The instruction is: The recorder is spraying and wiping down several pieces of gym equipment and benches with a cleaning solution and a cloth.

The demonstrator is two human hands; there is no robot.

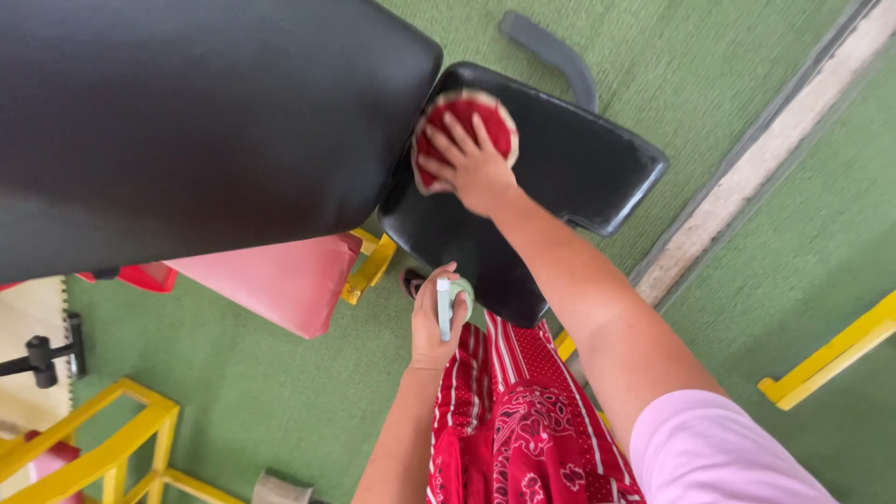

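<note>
My right hand (pixel 471 166) presses a round red cloth pad (pixel 485 114) with a pale rim flat on the black padded seat (pixel 579 168) of a gym bench. The fingers are spread over the pad. Lower down, my left hand (pixel 434 322) grips a small pale green and white spray bottle (pixel 448 303), held upright just in front of the seat's near edge. The big black padded backrest (pixel 187 121) fills the upper left and overlaps the seat.
Yellow metal frames stand at the lower left (pixel 103 448) and right edge (pixel 831 359). A pink panel (pixel 280 280) hangs under the backrest. Green carpet (pixel 280 401) covers the floor, with a pale strip (pixel 775 149) running diagonally at right. My red patterned skirt (pixel 523 420) is below.
</note>
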